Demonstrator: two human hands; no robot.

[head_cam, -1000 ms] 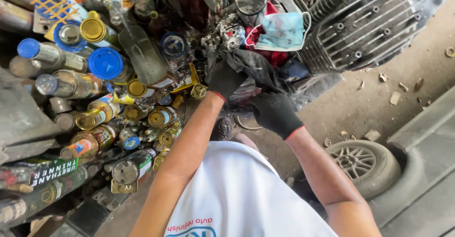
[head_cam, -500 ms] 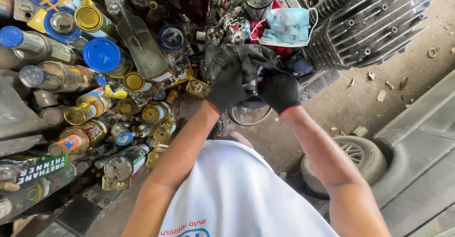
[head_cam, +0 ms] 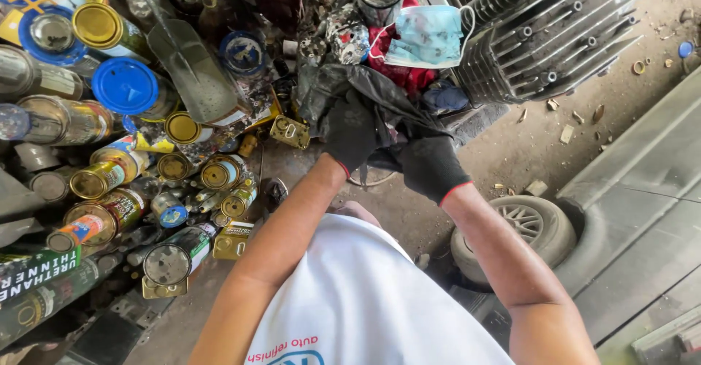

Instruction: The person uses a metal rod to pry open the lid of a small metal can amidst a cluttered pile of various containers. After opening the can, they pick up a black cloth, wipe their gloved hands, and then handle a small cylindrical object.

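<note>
Both gloved hands, the left hand [head_cam: 353,133] and the right hand [head_cam: 431,165], are closed on a black cloth [head_cam: 358,91] in the upper centre, beside dusty cans [head_cam: 109,175] at left.

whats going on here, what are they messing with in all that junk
A person in a white shirt leans over a cluttered workshop floor wearing black gloves. The left hand and right hand are close together on a crumpled dark bag or cloth lying among greasy parts. What lies under it cannot be made out. A blue face mask rests just beyond it, beside a finned metal engine cylinder. Dusty paint cans crowd the left side, and a small wheel lies on the ground to the right.
</note>
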